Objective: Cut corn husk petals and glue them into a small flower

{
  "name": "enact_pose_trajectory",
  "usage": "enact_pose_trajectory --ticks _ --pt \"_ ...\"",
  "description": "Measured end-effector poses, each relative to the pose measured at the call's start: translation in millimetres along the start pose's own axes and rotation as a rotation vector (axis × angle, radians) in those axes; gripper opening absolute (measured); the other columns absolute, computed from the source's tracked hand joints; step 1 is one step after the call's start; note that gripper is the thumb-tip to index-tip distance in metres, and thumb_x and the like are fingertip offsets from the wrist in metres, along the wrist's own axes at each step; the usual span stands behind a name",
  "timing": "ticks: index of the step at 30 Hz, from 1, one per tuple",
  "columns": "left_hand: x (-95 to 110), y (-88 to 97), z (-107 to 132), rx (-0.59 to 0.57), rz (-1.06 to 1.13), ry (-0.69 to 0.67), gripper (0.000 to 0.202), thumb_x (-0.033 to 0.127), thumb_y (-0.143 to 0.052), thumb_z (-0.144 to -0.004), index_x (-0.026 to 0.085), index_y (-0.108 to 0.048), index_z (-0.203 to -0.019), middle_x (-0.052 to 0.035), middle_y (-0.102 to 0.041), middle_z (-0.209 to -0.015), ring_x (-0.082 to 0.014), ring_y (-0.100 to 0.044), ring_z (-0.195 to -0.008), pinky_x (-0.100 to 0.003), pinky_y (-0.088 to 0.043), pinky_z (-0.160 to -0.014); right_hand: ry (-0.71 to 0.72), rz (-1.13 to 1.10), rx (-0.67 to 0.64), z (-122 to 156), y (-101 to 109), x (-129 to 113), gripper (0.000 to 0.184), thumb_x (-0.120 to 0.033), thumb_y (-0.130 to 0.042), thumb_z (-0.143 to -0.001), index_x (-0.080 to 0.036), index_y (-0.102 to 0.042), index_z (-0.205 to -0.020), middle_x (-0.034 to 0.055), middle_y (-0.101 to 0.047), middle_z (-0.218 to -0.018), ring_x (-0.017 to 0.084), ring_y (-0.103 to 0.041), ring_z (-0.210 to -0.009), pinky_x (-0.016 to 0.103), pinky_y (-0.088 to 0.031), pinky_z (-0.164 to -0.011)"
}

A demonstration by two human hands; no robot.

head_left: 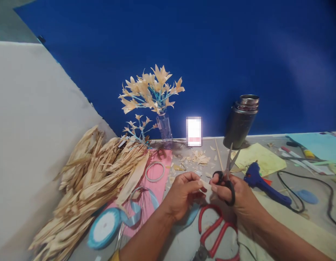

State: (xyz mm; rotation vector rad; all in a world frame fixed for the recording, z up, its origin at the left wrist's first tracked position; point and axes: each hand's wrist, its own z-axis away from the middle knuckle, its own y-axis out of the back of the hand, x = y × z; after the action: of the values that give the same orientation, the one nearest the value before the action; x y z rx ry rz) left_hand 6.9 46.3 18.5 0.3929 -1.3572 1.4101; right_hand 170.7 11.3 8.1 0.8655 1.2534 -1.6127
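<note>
My left hand [181,197] pinches a small pale piece of dried corn husk [205,185] between thumb and fingers. My right hand [242,192] has black-handled scissors [228,168] hooked on its fingers, blades apart and pointing up. The right thumb and fingertip also touch the husk piece's other end. Below the hands lie red-handled shears [211,237]. Pale husk scraps [197,157] are scattered on the table beyond the hands. Some fingers of both hands are hidden.
Dried husks [94,181] are heaped on the left, beside a blue ribbon spool [104,228] and tape ring [155,172] on pink paper. Husk flowers [154,88] stand in a clear bottle [164,127]. On the right are a dark flask [240,123] and corded blue glue gun [265,185].
</note>
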Motion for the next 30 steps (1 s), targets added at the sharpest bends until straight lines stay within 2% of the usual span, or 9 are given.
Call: enact_pose_trajectory --ticks 2,5,9,11,17,26,30 --pt "3.2 1.2 -0.9 0.037 0.057 -0.046 0.025 0.024 -0.083 -0.061 0.015 -0.061 -0.069 -0.0016 -0.066 -0.069 -0.0126 -0.062 -0.062 -0.026 -0.05 -0.066 -0.041 0.069 -0.123 -0.9 1.5 1.1 0.045 -0.053 -0.088 -0.067 -0.018 -0.061 -0.078 -0.0054 -0.051 -0.056 0.008 -0.042 -0.048 0.021 -0.033 -0.046" --pt "8.6 4.3 -2.6 0.086 0.123 -0.113 0.024 0.021 -0.081 -0.061 0.016 -0.059 -0.069 -0.0004 -0.064 -0.062 -0.0136 -0.063 -0.06 -0.026 -0.051 -0.065 -0.132 0.187 -0.349 -0.7 3.5 5.3 0.058 -0.072 -0.075 -0.071 -0.016 -0.06 -0.069 -0.0032 -0.051 -0.052 0.007 -0.035 -0.044 0.021 -0.025 -0.042" --pt "13.2 8.0 -4.5 0.146 0.164 -0.18 0.024 0.021 -0.079 -0.061 0.016 -0.056 -0.068 0.001 -0.062 -0.058 -0.0134 -0.062 -0.055 -0.025 -0.051 -0.059 -0.219 0.154 -0.487 2.2 3.3 13.4 0.063 -0.078 -0.074 -0.067 -0.018 -0.054 -0.068 -0.0035 -0.053 -0.054 0.006 -0.033 -0.045 0.022 -0.033 -0.047" --pt "13.9 8.6 -4.7 0.166 0.165 -0.194 0.024 0.021 -0.078 -0.061 0.016 -0.055 -0.068 0.0015 -0.061 -0.058 -0.0133 -0.062 -0.054 -0.025 -0.051 -0.058 -0.227 0.159 -0.495 3.6 3.1 17.2 0.064 -0.079 -0.074 -0.066 -0.019 -0.052 -0.066 -0.0048 -0.05 -0.051 0.006 -0.034 -0.045 0.022 -0.033 -0.048" --pt "13.8 7.8 -3.3 0.162 0.124 -0.193 0.021 0.023 -0.074 -0.062 0.017 -0.055 -0.068 -0.0021 -0.065 -0.057 -0.0152 -0.065 -0.054 -0.025 -0.05 -0.057 -0.225 0.242 -0.495 4.3 5.2 22.1 0.068 -0.085 -0.069 -0.064 -0.019 -0.051 -0.063 -0.0055 -0.048 -0.047 0.006 -0.032 -0.041 0.023 -0.018 -0.041" --pt "14.3 6.5 -3.2 0.155 0.122 -0.204 0.02 0.023 -0.074 -0.063 0.016 -0.055 -0.066 -0.0017 -0.065 -0.057 -0.0144 -0.063 -0.053 -0.026 -0.049 -0.058 -0.239 0.347 -0.455 3.7 2.7 18.2 0.069 -0.086 -0.071 -0.059 -0.02 -0.049 -0.054 -0.005 -0.046 -0.041 0.006 -0.028 -0.037 0.023 -0.011 -0.038" --pt "14.0 6.6 -3.8 0.152 0.13 -0.202 0.02 0.022 -0.074 -0.062 0.016 -0.055 -0.066 -0.0011 -0.065 -0.057 -0.0143 -0.063 -0.052 -0.026 -0.049 -0.058 -0.22 0.367 -0.455 2.5 4.7 20.8 0.068 -0.084 -0.07 -0.064 -0.02 -0.05 -0.054 -0.0036 -0.049 -0.043 0.006 -0.029 -0.037 0.023 -0.013 -0.038"
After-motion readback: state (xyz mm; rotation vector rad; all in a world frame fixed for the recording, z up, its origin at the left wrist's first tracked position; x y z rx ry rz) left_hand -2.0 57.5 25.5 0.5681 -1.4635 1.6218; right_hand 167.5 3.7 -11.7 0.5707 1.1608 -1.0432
